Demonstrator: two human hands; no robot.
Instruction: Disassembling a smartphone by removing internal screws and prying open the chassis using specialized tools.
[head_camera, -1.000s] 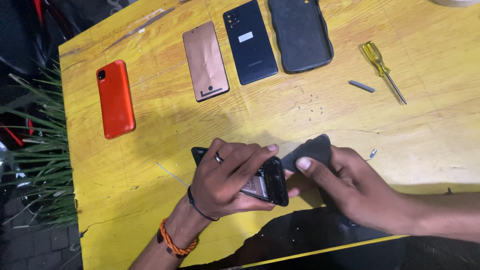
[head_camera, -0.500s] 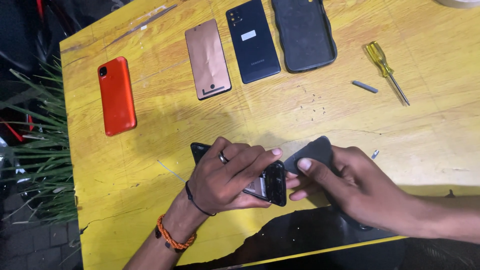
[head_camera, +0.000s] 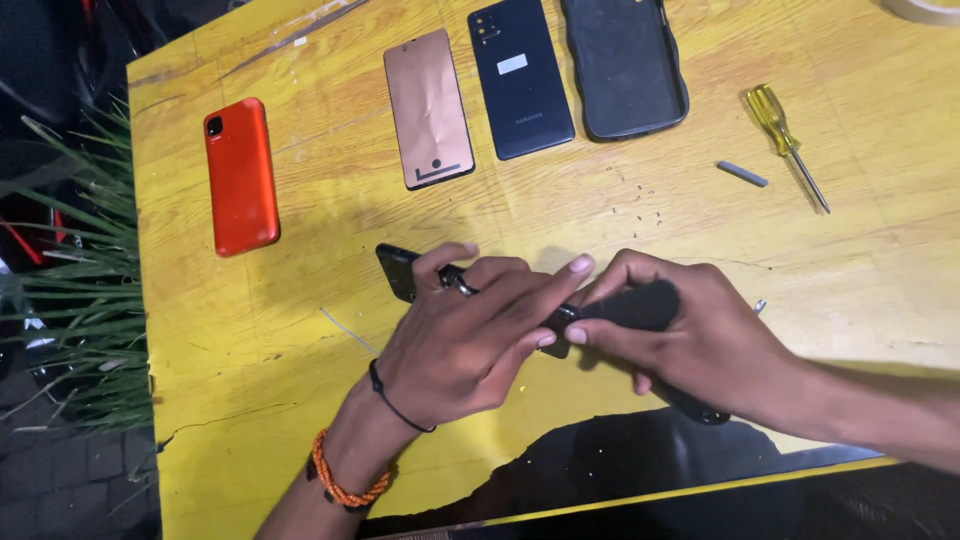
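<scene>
Black phone (head_camera: 400, 272) gripped by left hand (head_camera: 470, 340), right hand (head_camera: 690, 335) touching.

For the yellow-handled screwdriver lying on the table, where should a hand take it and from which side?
Probably by the yellow handle, coming from above with fingers across its width. The screwdriver lies flat on the yellow table, its thick handle toward the far edge and its thin shaft pointing nearer; the handle is the bulkier, easier part, and nothing crowds it.

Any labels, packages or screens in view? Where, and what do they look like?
Sticker on the dark blue phone: small white rectangle, upper back, table's far edge.
Marking on the copper back panel: small dark line and dot near its lower end.
No packages, no lit screens; the phone in the hands is mostly hidden.
</scene>
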